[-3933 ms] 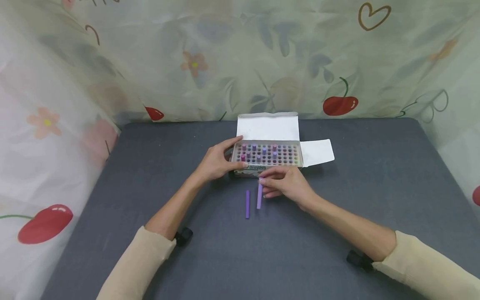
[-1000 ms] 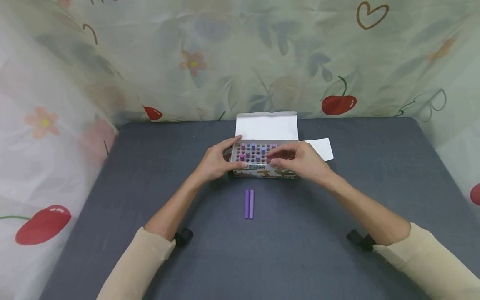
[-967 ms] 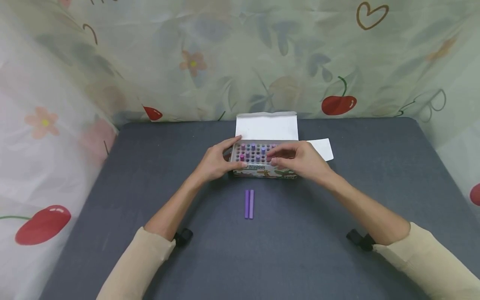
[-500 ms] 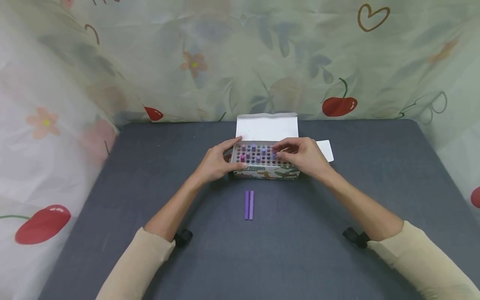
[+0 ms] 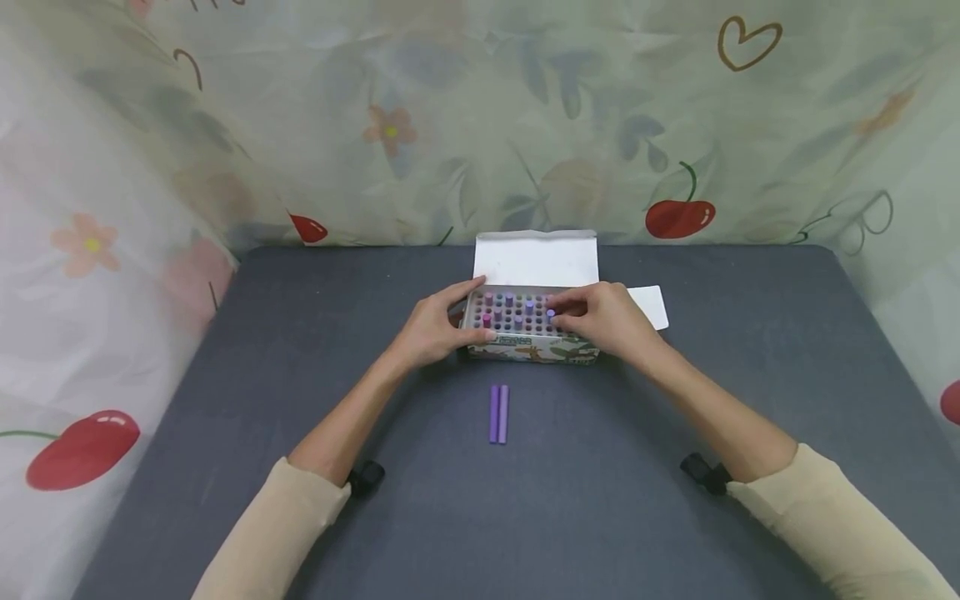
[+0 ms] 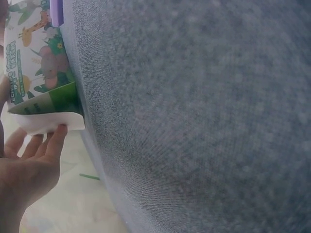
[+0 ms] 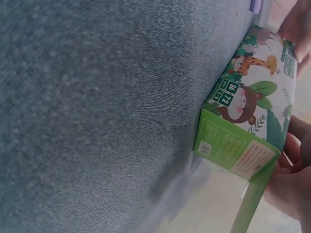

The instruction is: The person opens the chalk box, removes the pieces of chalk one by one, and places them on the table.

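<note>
In the head view my left hand (image 5: 438,323) grips the left end of an open cardboard box (image 5: 532,350), thumb in front and fingers behind. Inside is a tray of round holes, where several pink and purple chalk-like sticks stand with their ends raised. My right hand (image 5: 611,318) reaches over the box's right part, thumb beside a raised purple stick (image 5: 551,313) and fingertips just behind it; I cannot tell whether it pinches that stick. A darker purple stick (image 5: 494,413) and a lighter purple stick (image 5: 503,414) lie side by side in front of the box.
The box's white lid (image 5: 536,258) stands up at the back, and a white side flap (image 5: 649,307) sticks out right, partly under the right hand. A dark grey cloth covers the table (image 5: 585,500). A printed curtain (image 5: 480,125) hangs behind it.
Since the earliest frame, the lighter purple stick has left my right hand and lies beside the darker one. That hand has gone back to the box. The left hand keeps its grip.
</note>
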{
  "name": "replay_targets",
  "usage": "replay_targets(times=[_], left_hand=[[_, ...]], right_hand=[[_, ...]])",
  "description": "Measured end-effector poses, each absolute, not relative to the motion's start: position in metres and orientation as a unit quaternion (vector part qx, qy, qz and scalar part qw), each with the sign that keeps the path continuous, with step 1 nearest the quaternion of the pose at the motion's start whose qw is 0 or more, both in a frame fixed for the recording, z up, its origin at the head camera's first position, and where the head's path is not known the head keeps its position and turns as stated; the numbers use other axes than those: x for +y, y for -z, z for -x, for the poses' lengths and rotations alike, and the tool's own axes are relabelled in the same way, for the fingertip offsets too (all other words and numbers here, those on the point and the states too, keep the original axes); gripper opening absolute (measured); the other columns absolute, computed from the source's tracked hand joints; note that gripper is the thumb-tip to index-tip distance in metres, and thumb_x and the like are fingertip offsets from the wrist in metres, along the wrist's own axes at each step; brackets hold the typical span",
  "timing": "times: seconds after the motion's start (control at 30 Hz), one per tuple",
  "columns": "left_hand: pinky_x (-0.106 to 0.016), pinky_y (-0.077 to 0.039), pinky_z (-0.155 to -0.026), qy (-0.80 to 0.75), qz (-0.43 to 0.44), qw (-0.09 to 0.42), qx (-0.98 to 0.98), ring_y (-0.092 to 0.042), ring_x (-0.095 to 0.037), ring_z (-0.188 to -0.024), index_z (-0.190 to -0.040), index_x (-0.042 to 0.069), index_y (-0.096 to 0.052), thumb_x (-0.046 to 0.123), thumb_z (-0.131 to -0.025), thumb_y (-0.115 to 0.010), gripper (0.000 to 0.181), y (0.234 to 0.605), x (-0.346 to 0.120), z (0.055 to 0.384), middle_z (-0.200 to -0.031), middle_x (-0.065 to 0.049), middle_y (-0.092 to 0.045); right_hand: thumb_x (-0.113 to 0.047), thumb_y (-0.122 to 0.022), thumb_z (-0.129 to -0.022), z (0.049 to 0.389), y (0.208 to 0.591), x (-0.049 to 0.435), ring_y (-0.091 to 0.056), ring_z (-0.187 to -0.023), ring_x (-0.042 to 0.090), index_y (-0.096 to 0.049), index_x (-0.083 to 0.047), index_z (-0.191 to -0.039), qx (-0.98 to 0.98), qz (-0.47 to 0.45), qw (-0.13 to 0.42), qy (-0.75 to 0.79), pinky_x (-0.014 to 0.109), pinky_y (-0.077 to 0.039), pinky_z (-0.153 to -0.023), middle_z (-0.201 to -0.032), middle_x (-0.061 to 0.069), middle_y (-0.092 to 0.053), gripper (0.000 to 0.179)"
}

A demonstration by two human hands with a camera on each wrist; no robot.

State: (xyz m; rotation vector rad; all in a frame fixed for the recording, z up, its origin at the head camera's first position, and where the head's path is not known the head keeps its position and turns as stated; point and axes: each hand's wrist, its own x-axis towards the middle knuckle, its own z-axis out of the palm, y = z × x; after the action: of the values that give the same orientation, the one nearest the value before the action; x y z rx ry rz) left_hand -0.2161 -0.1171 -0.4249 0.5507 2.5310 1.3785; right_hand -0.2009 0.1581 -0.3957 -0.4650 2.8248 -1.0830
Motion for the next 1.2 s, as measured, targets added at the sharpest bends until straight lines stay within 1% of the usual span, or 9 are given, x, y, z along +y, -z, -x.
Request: replay_targets(times=[0.2,0.33,0.5,0.7,0.77,0.9,1.13,1.2], left_hand=[[-0.034,-0.043,-0.110,-0.467,-0.186,0.103,0.858,-0.042,-0.023,-0.139,-0.155,0.024,-0.038,0.028,-0.084,-0.082,0.084,0.425,-0.117,0.216,-0.157,-0.005,-0.036],[-0.034,-0.041,-0.112,-0.466,-0.185,0.101,0.859,-0.041,-0.022,-0.140,-0.154,0.024,-0.038,0.029,-0.084,-0.083,0.084,0.426,-0.118,0.215,-0.157,-0.004,-0.036],[-0.034,-0.041,-0.112,-0.466,-0.185,0.100,0.859,-0.041,-0.022,-0.140,-0.155,0.024,-0.038,0.028,-0.084,-0.083,0.084,0.426,-0.118,0.215,-0.157,-0.005,-0.036],[-0.034,-0.041,-0.112,-0.463,-0.186,0.100,0.861,-0.041,-0.022,-0.139,-0.154,0.024,-0.038,0.028,-0.083,-0.083,0.084,0.425,-0.117,0.216,-0.157,-0.005,-0.036],[-0.033,-0.041,-0.112,-0.463,-0.184,0.100,0.861,-0.042,-0.022,-0.139,-0.154,0.024,-0.038,0.028,-0.083,-0.083,0.084,0.425,-0.117,0.216,-0.157,-0.005,-0.036],[-0.033,-0.042,-0.111,-0.465,-0.181,0.102,0.861,-0.043,-0.022,-0.138,-0.154,0.025,-0.039,0.029,-0.083,-0.083,0.083,0.426,-0.116,0.216,-0.157,-0.004,-0.037],[-0.035,-0.042,-0.111,-0.465,-0.182,0.100,0.861,-0.043,-0.022,-0.138,-0.153,0.024,-0.040,0.029,-0.083,-0.083,0.082,0.425,-0.116,0.216,-0.156,-0.004,-0.038],[-0.035,-0.042,-0.112,-0.465,-0.181,0.099,0.861,-0.043,-0.022,-0.138,-0.154,0.024,-0.040,0.028,-0.083,-0.083,0.083,0.425,-0.117,0.216,-0.156,-0.004,-0.038]], right_hand=[[-0.017,-0.077,-0.088,0.200,0.400,0.156,-0.068,-0.071,0.011,-0.078,-0.009,-0.111,0.930,0.168,0.014,0.327,0.026,-0.045,-0.053,-0.093,0.006,-0.076,0.024],[-0.017,-0.078,-0.088,0.198,0.403,0.154,-0.068,-0.072,0.011,-0.079,-0.008,-0.107,0.931,0.182,-0.011,0.316,0.028,-0.047,-0.055,-0.095,0.006,-0.076,0.021],[-0.018,-0.079,-0.087,0.197,0.407,0.153,-0.068,-0.075,0.011,-0.080,-0.010,-0.105,0.931,0.191,-0.045,0.309,0.029,-0.050,-0.059,-0.094,0.004,-0.076,0.020],[-0.017,-0.078,-0.088,0.195,0.412,0.153,-0.059,-0.064,0.012,-0.079,-0.009,-0.104,0.925,0.196,-0.071,0.319,0.030,-0.043,-0.054,-0.094,0.005,-0.076,0.018],[-0.016,-0.077,-0.089,0.195,0.413,0.154,-0.060,-0.064,0.012,-0.078,-0.008,-0.105,0.922,0.201,-0.078,0.321,0.031,-0.045,-0.054,-0.092,0.005,-0.075,0.017],[-0.016,-0.075,-0.090,0.193,0.416,0.154,-0.066,-0.071,0.013,-0.077,-0.007,-0.106,0.920,0.208,-0.091,0.318,0.032,-0.051,-0.061,-0.089,0.005,-0.075,0.018],[-0.019,-0.071,-0.094,0.193,0.419,0.152,-0.063,-0.069,0.015,-0.073,-0.010,-0.105,0.914,0.214,-0.123,0.322,0.034,-0.049,-0.061,-0.086,0.003,-0.073,0.014],[-0.019,-0.071,-0.094,0.194,0.420,0.152,-0.064,-0.072,0.015,-0.071,-0.011,-0.104,0.909,0.219,-0.130,0.330,0.034,-0.050,-0.064,-0.087,0.002,-0.073,0.013]])
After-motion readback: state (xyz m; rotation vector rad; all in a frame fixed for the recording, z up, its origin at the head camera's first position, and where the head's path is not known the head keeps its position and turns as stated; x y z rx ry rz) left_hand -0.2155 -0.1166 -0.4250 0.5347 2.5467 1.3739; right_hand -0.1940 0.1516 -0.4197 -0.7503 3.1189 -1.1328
